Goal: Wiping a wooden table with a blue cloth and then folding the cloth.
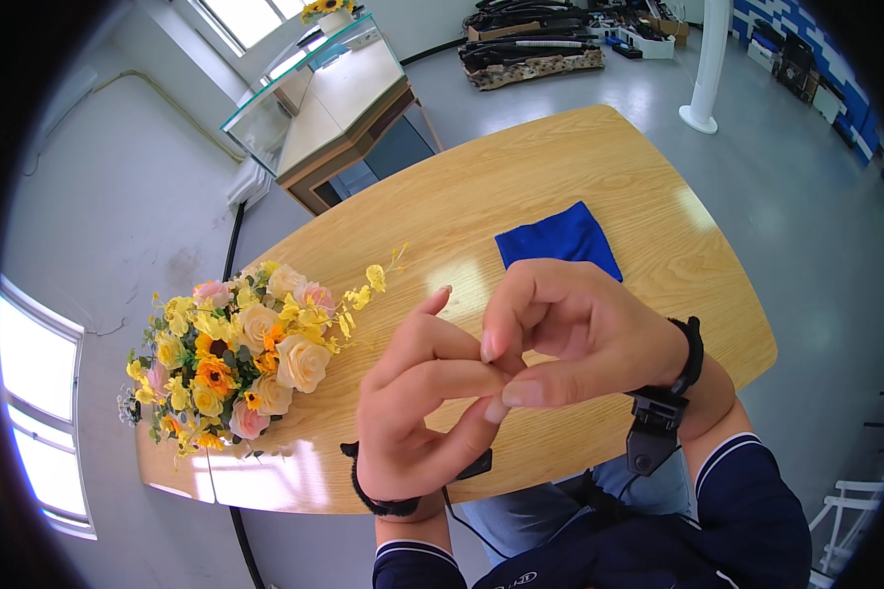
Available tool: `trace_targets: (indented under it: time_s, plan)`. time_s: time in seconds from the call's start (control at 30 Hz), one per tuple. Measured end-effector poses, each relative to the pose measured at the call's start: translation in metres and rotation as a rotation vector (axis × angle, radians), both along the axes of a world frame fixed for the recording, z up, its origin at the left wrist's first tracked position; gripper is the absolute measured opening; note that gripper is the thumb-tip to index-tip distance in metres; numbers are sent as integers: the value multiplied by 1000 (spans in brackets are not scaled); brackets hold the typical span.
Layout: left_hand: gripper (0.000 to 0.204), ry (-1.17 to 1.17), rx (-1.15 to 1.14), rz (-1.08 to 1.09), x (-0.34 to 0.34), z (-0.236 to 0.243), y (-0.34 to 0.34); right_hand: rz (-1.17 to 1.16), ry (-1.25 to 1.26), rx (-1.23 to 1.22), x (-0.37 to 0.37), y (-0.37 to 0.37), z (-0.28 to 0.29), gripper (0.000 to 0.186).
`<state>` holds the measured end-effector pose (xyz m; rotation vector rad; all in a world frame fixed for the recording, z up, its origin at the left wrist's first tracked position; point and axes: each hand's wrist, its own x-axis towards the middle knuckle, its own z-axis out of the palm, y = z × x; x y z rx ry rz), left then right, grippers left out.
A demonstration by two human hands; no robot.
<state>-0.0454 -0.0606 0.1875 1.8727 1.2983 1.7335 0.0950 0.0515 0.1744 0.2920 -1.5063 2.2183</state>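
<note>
My left hand (414,417) and my right hand (604,339) meet over the near part of the wooden table (648,187). Thumb and fingers of the left are pinched together, with one finger stretched outward. The right thumb and forefinger close in at the left fingertips, touching them. Whatever sits between the fingertips, if anything, is too small or hidden to make out. Just beyond my right hand lies a blue cloth (560,240), flat on the tabletop. Each wrist wears a black strap, and a black device (653,427) hangs at the right one.
A bouquet of yellow, peach and pink flowers (250,358) covers the table's left end. Behind the table stands a glass-edged counter (334,108). A white pole (707,74) rises from the floor at the far right, near piled dark items (530,44).
</note>
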Motion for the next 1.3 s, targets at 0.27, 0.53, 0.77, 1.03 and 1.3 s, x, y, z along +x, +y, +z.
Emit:
trace_targets:
  time_s: [0.27,0.53,0.77,1.03,1.3]
  plan:
    - [12,50,74,67,0,0,0,-46,72,-56,2,-7,3,19]
    - [16,266,175,329,3,0,1,-635,157,696,8,-4,8,21]
    - [19,586,276,616,10,-2,1,-1216,308,1315,0,-9,4,31]
    - [16,704,287,754,12,-2,1,-1279,238,1392,0,-14,3,31]
    - [13,758,269,771,12,-4,4,-1265,179,1377,-2,-15,1,28]
